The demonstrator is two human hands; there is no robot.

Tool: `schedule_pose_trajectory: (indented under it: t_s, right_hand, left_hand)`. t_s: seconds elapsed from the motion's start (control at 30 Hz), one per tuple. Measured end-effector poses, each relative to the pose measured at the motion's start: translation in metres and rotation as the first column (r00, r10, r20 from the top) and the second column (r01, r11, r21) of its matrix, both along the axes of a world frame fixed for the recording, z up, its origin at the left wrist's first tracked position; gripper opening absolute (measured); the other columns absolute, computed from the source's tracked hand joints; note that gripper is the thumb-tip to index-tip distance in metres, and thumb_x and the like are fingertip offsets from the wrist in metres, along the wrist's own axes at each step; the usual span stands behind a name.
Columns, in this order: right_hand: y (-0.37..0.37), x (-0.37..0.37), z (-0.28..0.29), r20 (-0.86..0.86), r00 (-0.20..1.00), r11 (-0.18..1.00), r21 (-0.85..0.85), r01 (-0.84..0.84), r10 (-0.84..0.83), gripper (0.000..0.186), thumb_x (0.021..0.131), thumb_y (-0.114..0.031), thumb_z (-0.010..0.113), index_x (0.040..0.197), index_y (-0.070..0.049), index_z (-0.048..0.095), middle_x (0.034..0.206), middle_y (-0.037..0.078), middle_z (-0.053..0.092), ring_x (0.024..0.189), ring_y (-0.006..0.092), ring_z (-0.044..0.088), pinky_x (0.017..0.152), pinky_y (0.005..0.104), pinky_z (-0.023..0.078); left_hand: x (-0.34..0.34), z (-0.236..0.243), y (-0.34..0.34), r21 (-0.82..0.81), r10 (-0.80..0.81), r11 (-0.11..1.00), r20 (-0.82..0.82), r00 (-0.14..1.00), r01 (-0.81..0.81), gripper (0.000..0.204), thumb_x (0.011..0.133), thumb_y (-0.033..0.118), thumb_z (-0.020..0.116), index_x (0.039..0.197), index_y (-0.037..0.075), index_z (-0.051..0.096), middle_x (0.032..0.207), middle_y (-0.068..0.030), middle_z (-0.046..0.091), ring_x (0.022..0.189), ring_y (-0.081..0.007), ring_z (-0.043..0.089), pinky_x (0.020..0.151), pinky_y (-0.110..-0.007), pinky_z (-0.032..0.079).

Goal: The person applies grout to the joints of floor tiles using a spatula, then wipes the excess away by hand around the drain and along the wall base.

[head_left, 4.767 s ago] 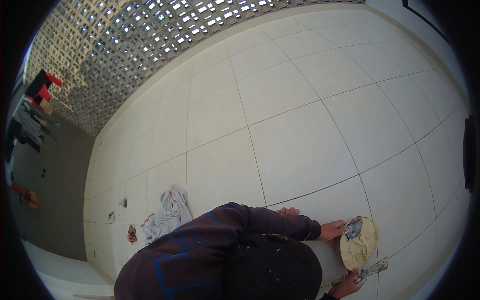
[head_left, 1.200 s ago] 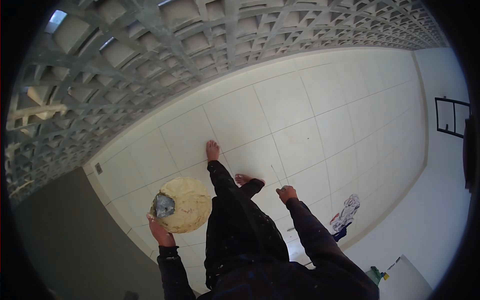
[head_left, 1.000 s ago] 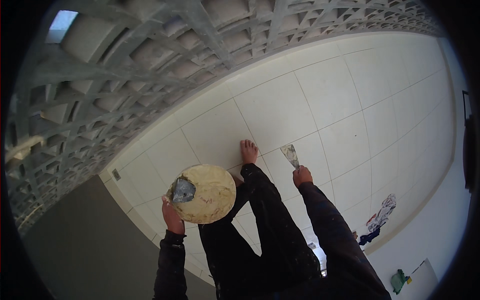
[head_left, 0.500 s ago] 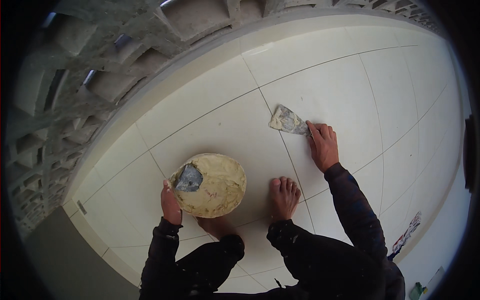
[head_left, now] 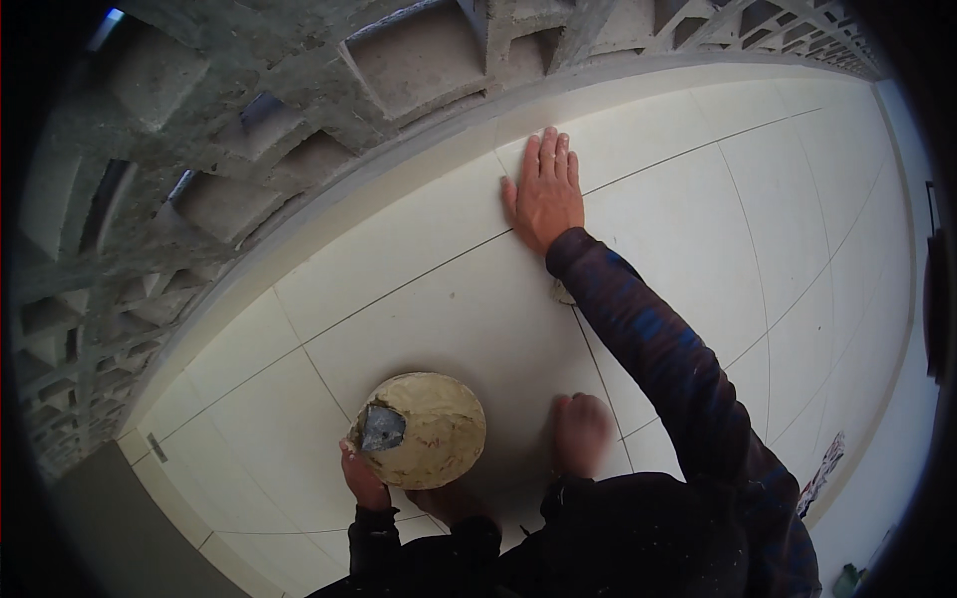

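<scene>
Near my feet stands a round tub [head_left: 473,459] filled with cream-coloured putty [head_left: 440,423]. A grey metal scraper blade [head_left: 383,429] sticks out of the putty at its left. My left hand [head_left: 368,482] grips the tub's left rim, its fingers partly hidden. My right hand [head_left: 547,196] is stretched far forward, palm down and fingers extended, over the floor tiles by the base of the wall. It holds nothing. Below the right forearm, a putty-smeared putty knife [head_left: 563,292] lies on the floor, with only a small part showing.
Along the far left runs a grey wall of hollow concrete blocks [head_left: 299,80] above a pale ledge. Large cream tiles [head_left: 399,319] cover the floor. At the lower right, a paint-stained object [head_left: 823,470] rests by the white wall. My right foot [head_left: 583,435] is blurred.
My right hand has let go of the putty knife, left it on the floor, and reached forward to the wall's base. My body leans forward, and the tub appears lower in view.
</scene>
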State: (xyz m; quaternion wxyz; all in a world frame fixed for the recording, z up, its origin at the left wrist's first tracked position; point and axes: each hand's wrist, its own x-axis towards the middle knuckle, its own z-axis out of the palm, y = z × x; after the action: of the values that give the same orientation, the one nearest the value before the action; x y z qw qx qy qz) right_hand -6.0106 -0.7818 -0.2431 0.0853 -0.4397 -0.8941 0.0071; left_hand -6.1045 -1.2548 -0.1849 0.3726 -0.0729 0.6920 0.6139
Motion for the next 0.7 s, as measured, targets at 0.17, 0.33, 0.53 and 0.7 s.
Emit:
schedule_pose_trajectory:
  t_s: [0.17,0.33,0.53,0.7]
  right_hand:
    - [-0.04,-0.034,-0.005,-0.123,0.92,0.915,-0.119,-0.387,0.373,0.066,0.101,-0.036,0.051,0.15,0.006,0.04,0.16,0.027,0.032,0.151,0.0398,0.03,0.125,0.0492,0.023]
    - [0.034,0.009,-0.018,-0.035,0.941,0.941,-0.029,-0.337,0.336,0.054,0.103,-0.029,0.05,0.15,-0.003,0.044,0.161,0.015,0.038,0.15,0.0312,0.035,0.124,0.0495,0.026]
    - [-0.008,-0.016,-0.032,-0.12,0.955,0.954,-0.098,-0.285,0.273,0.057,0.103,-0.032,0.048,0.15,0.001,0.042,0.161,0.017,0.038,0.149,0.0365,0.034,0.123,0.0515,0.026]
    - [0.015,-0.005,-0.02,-0.038,0.984,0.985,-0.018,-0.174,0.173,0.056,0.104,-0.033,0.047,0.152,-0.003,0.042,0.162,0.015,0.038,0.15,0.0344,0.034,0.123,0.0536,0.025]
  left_hand:
    - [-0.031,-0.029,-0.01,-0.03,-0.169,0.985,-0.07,0.983,0.168,0.053,0.113,0.041,0.031,0.132,-0.003,0.054,0.129,-0.0121,0.062,0.117,-0.0211,0.06,0.106,-0.038,0.046]
    - [-0.051,-0.033,0.012,-0.23,-0.255,0.952,-0.224,0.941,0.203,0.043,0.112,0.032,0.034,0.117,-0.002,0.06,0.111,-0.0073,0.063,0.102,-0.0167,0.058,0.094,-0.034,0.047]
    - [-0.06,-0.023,0.016,-0.419,-0.374,0.881,-0.332,0.866,0.219,0.036,0.111,0.024,0.037,0.105,-0.004,0.059,0.095,-0.0091,0.061,0.089,-0.0179,0.054,0.084,-0.034,0.046]
    - [-0.066,-0.007,0.025,-0.492,-0.465,0.837,-0.412,0.784,0.239,0.034,0.11,0.02,0.039,0.101,-0.004,0.06,0.091,-0.0137,0.06,0.087,-0.0243,0.055,0.084,-0.036,0.046]
